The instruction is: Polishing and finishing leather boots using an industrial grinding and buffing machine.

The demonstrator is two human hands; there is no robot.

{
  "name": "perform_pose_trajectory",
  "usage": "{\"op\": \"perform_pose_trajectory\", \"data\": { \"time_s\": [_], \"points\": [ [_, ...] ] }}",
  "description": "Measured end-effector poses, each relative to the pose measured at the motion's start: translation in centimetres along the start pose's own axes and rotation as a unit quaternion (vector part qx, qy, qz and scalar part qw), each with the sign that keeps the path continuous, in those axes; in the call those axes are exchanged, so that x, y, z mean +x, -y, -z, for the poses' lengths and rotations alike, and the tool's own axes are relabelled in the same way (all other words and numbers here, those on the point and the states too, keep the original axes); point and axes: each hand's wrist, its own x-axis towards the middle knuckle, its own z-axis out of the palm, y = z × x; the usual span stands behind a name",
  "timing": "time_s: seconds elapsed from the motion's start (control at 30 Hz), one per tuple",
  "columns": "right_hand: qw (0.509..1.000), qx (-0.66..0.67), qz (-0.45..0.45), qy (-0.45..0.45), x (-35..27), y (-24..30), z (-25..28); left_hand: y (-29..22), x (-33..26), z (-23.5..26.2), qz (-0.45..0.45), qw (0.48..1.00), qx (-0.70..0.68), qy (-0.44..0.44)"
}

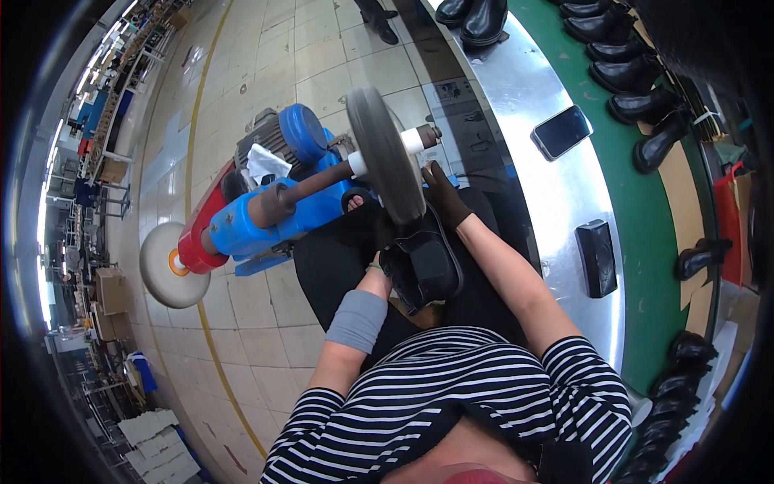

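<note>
A black shoe or boot (434, 270) is held over my lap, its opening turned toward me. Its far end meets the lower rim of a dark buffing wheel (387, 157); whether they touch I cannot tell. My left hand (385, 235), in a dark glove, grips the shoe's left side, its fingers mostly hidden. My right hand (443, 198), in a dark brown glove, is at the shoe's far right side, close beside the wheel. Its fingers curl against the shoe, partly hidden by the wheel.
The wheel sits on the shaft of a blue machine (282, 210) with a pale second wheel (165, 264) at its left end. On the metal bench (548, 97) lie a phone (562, 132) and a black block (597, 258). Black shoes (625, 73) line the green surface (645, 210) at right.
</note>
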Motion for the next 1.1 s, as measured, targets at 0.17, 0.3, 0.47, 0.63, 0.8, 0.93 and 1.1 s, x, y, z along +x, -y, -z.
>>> {"op": "perform_pose_trajectory", "data": {
  "time_s": [0.17, 0.3, 0.47, 0.63, 0.8, 0.93, 1.1],
  "points": [
    [0.995, 0.023, -0.083, 0.04, -4.6, 0.3, -0.2, 2.2, -0.2, 1.2, 0.123, 0.988, 0.061, -0.065],
    [0.919, -0.38, 0.063, 0.08, -15.8, -0.4, 0.1, 5.3, 3.5, 4.9, 0.031, 0.956, 0.273, -0.099],
    [0.7, -0.669, 0.228, -0.1, -21.6, -6.2, -3.4, 7.3, 5.8, 6.8, -0.169, 0.68, 0.71, -0.068],
    [0.934, -0.307, 0.095, -0.154, -18.6, -5.6, -2.7, 5.5, 3.8, 4.2, -0.037, 0.922, 0.327, -0.204],
    [0.984, 0.177, -0.03, -0.017, -16.1, -3.3, -3.4, 3.4, 4.0, 4.1, -0.103, 0.992, 0.071, 0.0],
    [0.981, 0.187, -0.052, -0.013, -14.6, -3.0, -4.4, 2.7, 5.7, 3.2, -0.108, 0.993, 0.051, 0.021],
    [0.869, -0.455, 0.174, -0.09, -22.0, -3.3, -2.4, 4.4, 2.6, -0.3, -0.002, 0.974, -0.206, 0.098]
  ]
}}
